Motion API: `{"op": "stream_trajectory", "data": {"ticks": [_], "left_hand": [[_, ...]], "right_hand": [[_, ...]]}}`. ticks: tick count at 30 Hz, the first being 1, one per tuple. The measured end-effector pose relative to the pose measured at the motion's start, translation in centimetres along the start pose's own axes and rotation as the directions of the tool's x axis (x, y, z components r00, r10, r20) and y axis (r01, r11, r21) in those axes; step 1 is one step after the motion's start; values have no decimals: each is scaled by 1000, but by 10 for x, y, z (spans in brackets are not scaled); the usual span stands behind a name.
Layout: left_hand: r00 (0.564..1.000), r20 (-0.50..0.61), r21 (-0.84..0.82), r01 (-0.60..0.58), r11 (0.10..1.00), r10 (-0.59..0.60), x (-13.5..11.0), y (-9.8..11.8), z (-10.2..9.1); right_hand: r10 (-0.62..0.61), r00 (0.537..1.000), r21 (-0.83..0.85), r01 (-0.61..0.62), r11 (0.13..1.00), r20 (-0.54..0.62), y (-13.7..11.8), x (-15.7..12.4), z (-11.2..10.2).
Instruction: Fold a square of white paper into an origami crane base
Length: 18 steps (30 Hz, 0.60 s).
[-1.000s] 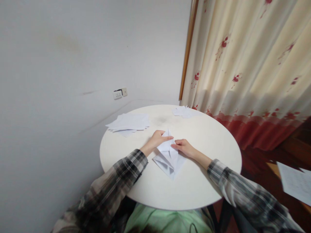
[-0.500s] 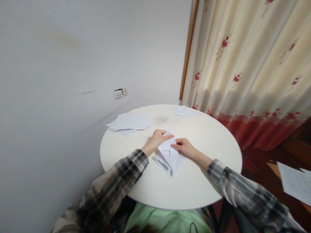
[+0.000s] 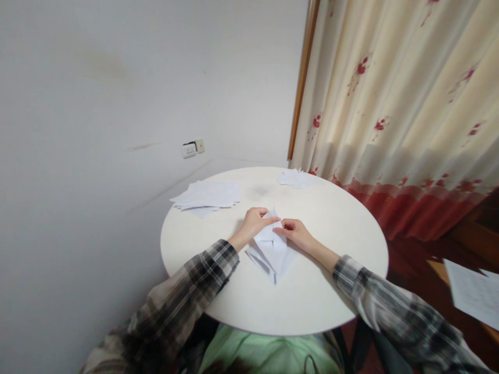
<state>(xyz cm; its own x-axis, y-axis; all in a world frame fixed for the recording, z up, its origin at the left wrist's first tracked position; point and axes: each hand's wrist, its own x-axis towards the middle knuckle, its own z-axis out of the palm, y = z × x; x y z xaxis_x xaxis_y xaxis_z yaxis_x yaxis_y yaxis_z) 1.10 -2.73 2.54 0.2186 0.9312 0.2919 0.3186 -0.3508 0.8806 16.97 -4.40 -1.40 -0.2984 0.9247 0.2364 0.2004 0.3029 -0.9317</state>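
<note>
A folded sheet of white paper (image 3: 268,252) lies in the middle of the round white table, its layers spread into a kite-like shape with a point toward me. My left hand (image 3: 255,222) grips its upper left part, the thumb lying across the top of the folds. On the right edge, my right hand (image 3: 295,231) pinches the paper between thumb and fingers, close to my left thumb. Some of the fingertips are hidden behind or under the paper.
The round table (image 3: 339,218) stands against a wall with a socket (image 3: 189,150). A stack of white paper (image 3: 210,194) lies at its far left, folded paper pieces (image 3: 295,178) at the back. A floral curtain (image 3: 382,124) hangs at right; a written sheet (image 3: 470,291) lies lower right.
My right hand has shifted slightly up along the paper's right edge, nearer my left thumb. My left hand stays almost where it was.
</note>
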Motion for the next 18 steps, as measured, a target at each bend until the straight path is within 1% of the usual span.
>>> {"op": "stream_trajectory", "data": {"ticks": [2, 7, 9, 13, 18], "left_hand": [[1000, 9, 21, -16, 1000, 16, 1, -3, 0], [996, 84, 40, -27, 999, 23, 4, -12, -1], [997, 81, 53, -14, 998, 10, 5, -12, -2], [999, 40, 86, -5, 996, 1, 4, -9, -4], [999, 42, 76, 5, 997, -8, 3, -5, -6]], "right_hand": [[1, 999, 8, 0, 1000, -48, 0, 1, 0], [-19, 996, -53, 14, 999, -90, -3, 3, -4], [-6, 994, -50, 1, 999, -107, -4, 3, -6], [8, 994, -43, -13, 999, -109, -4, 3, -6], [4, 994, -38, -8, 999, -108, -3, 4, -6]]}}
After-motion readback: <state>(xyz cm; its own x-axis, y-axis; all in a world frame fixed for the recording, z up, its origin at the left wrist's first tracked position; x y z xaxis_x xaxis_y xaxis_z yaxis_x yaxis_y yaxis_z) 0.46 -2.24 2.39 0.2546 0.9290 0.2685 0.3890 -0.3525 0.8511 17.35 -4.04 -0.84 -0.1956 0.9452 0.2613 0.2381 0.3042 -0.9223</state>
